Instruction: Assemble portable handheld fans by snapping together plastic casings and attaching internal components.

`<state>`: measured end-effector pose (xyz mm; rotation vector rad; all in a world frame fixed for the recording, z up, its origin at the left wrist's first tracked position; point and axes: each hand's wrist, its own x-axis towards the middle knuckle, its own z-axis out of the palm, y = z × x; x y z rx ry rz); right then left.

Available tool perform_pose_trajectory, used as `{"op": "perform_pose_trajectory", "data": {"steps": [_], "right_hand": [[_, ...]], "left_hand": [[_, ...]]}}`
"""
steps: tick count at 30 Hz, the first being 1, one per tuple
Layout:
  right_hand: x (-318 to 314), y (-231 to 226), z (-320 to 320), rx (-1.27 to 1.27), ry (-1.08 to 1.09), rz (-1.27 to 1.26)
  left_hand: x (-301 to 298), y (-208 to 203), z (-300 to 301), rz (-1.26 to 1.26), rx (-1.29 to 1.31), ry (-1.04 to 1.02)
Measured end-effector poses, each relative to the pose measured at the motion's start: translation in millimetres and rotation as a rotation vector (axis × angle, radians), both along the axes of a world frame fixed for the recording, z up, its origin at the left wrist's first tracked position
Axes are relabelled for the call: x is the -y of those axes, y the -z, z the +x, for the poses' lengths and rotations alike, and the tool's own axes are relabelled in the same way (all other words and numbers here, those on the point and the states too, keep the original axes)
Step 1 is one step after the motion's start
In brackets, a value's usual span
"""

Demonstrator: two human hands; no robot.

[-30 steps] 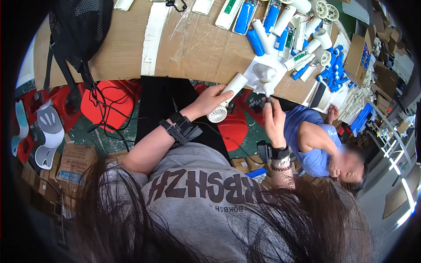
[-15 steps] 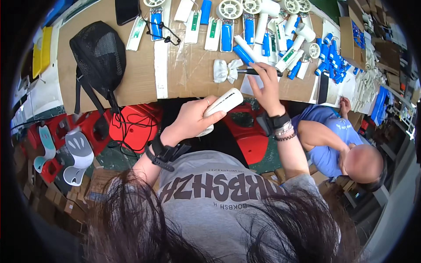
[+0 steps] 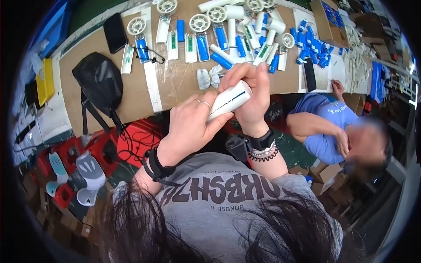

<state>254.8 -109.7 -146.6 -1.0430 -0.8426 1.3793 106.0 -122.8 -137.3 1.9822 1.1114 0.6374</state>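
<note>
My left hand [image 3: 189,118] is closed around a white tubular handle casing [image 3: 230,100] with a dark blue slit along it. The casing tilts up to the right. My right hand [image 3: 251,94] curls around the casing's upper end, its fingers bent behind it. Whether it also holds something behind the casing is hidden. Just beyond lies a knotted white cloth bundle [image 3: 208,78] on the cardboard-covered table [image 3: 177,85].
Blue cylindrical cells [image 3: 202,47], white casings with green boards [image 3: 190,48] and round white fan grilles [image 3: 200,23] crowd the table's far side. A black mesh backpack [image 3: 97,83] lies left. Red stools [image 3: 139,139] stand below. A person in blue [image 3: 324,118] sits at right.
My right hand has come left and nearer, from the black-handled tool by the cloth onto the casing. The casing has turned so its slit shows. The view has shifted.
</note>
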Motion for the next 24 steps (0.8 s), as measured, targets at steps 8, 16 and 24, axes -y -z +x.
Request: {"op": "perform_pose_trajectory", "data": {"steps": [8, 16, 24], "right_hand": [[-6, -34, -4, 0.045, 0.164, -0.028], [-1, -30, 4, -0.054, 0.202, -0.037], [5, -19, 19, -0.083, 0.299, -0.003]], "left_hand": [[10, -19, 22, 0.053, -0.028, -0.071], [9, -26, 29, 0.131, -0.152, -0.023], [9, -27, 44, 0.174, -0.167, 0.067]]}}
